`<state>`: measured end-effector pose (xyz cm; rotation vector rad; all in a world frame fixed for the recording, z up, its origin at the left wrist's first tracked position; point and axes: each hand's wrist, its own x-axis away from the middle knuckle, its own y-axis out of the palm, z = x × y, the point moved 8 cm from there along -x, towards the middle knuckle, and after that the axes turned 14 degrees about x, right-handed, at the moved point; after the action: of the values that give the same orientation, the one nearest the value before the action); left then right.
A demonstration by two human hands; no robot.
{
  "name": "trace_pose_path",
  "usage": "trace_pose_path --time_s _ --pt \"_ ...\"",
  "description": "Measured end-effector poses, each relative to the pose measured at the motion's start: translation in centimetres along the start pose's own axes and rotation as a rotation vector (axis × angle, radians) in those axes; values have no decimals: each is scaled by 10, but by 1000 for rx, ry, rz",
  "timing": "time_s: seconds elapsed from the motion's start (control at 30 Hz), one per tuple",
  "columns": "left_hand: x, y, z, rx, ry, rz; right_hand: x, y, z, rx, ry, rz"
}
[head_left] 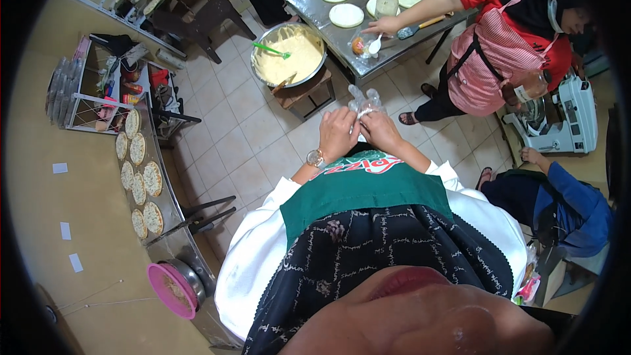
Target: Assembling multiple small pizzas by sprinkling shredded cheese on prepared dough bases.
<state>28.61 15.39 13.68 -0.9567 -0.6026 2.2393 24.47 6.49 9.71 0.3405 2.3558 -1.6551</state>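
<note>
Close together in front of my green apron (365, 190), my two hands meet at chest height. Both my left hand (338, 133) and my right hand (382, 131) have their fingers closed on a clear, crumpled plastic bag (363, 100). The bag's loose part sticks up beyond my fingertips, and what is inside it, if anything, I cannot make out. A watch (315, 158) sits on my left wrist.
Ahead, a large bowl of pale batter (289, 59) rests on a wooden stool (309, 95). Beside it, a metal table (322, 10) bears round dough bases (346, 16). A co-worker in red (486, 59) reaches over it. Topped flatbreads (138, 187) line the left counter.
</note>
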Motion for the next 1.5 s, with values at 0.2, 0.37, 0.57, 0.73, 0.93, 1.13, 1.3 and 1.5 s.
trace_pose_path --time_s 0.2,0.37,0.57,0.73,0.93,1.13,1.3,1.5 --pt "2 17 34 -8 77 -12 23 12 15 111 -46 -202" --pt "4 29 53 -3 164 -15 34 -2 12 108 -96 16" --pt "8 26 68 83 164 60 49 -8 35 96 4 -38" --pt "21 29 50 148 21 29 46 -23 50 -389 248 142" --pt "29 31 24 264 -142 -30 38 -20 42 -432 354 134" --pt "18 10 -23 259 -212 -48 -2 4 6 0 174 103" --pt "8 -23 -67 301 -246 -100 -51 15 -27 43 135 115" --pt "9 -53 -126 329 -219 -51 -108 43 -69 17 133 78"
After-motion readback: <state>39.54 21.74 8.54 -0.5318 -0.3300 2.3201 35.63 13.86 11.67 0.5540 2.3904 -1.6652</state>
